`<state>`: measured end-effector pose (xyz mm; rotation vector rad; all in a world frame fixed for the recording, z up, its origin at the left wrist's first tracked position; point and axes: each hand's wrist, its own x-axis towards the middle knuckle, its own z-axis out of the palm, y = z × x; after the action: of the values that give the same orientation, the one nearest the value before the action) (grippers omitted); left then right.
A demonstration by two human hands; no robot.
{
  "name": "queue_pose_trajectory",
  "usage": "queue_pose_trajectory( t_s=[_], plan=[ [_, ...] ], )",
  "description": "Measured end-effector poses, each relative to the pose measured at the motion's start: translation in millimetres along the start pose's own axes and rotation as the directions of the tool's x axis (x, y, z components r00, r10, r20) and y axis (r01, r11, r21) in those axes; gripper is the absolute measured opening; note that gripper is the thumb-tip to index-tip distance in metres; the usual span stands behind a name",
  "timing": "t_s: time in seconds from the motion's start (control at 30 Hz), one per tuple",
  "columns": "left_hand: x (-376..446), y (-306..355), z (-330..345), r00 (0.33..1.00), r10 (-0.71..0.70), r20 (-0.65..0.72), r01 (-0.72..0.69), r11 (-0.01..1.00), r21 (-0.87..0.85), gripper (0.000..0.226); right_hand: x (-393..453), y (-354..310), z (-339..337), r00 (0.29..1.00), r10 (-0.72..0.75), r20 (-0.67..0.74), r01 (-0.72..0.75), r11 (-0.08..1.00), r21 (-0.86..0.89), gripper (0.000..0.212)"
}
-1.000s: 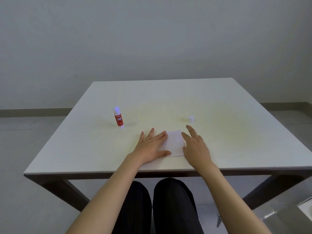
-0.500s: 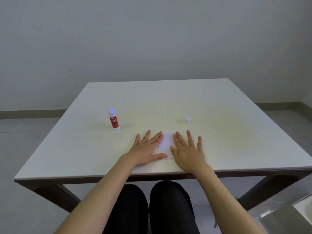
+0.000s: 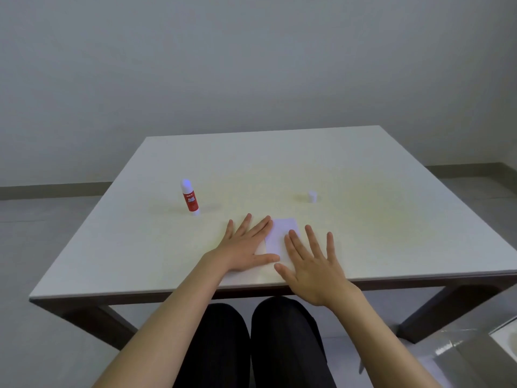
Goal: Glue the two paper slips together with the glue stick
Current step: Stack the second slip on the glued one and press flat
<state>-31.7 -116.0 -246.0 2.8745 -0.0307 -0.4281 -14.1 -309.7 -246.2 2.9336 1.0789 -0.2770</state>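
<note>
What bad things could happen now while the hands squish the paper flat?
1. The glue stick stands uncapped, its cap sitting apart on the table, so the glue may dry out.
2. Both hands, left hand and right hand, press flat on the paper slips; wet glue might squeeze out and stick to the fingers.
3. The slips might slide and dry crooked.

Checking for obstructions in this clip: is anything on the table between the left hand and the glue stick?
Nothing visible. The glue stick stands upright, up and to the left of the left hand, with bare table between them. The small white cap sits off to the right.
</note>
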Motion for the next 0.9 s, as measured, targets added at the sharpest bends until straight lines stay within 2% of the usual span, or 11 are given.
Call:
queue_pose_trajectory(
  t_s=[0.17, 0.33, 0.53, 0.7, 0.77, 0.83, 0.9],
  plan=[
    [1, 0, 0, 1.000, -0.002, 0.003, 0.002, 1.000, -0.003, 0.090, -18, 0, 12, 0.994, -0.107, -0.033, 0.108, 0.994, 0.026, 0.072],
    [-3, -3, 0, 1.000, -0.008, -0.024, 0.007, 1.000, -0.014, 0.090, 2, 10, -4, 0.999, -0.010, 0.049, 0.007, 0.998, 0.066, 0.071],
    [-23, -49, -7, 0.998, -0.061, -0.014, 0.061, 0.998, -0.012, 0.090, 28, -34, -4, 0.989, -0.143, 0.030, 0.139, 0.984, 0.112, 0.079],
    [-35, -65, -8, 0.999, -0.037, 0.013, 0.037, 0.999, -0.027, 0.088, 55, -63, 3, 0.975, -0.220, 0.021, 0.217, 0.972, 0.092, 0.085],
    [-35, -64, -9, 0.999, -0.037, 0.017, 0.038, 0.999, -0.037, 0.090, 66, -55, 0, 0.982, -0.187, 0.027, 0.184, 0.978, 0.101, 0.080],
    [-35, -63, -11, 0.999, -0.043, 0.027, 0.044, 0.998, -0.035, 0.093, 74, -38, -8, 0.995, -0.090, 0.031, 0.086, 0.991, 0.107, 0.077],
    [-35, -62, -12, 0.998, -0.047, 0.032, 0.047, 0.999, -0.010, 0.093, 74, -33, -12, 0.998, -0.062, 0.025, 0.061, 0.997, 0.051, 0.081]
  ],
)
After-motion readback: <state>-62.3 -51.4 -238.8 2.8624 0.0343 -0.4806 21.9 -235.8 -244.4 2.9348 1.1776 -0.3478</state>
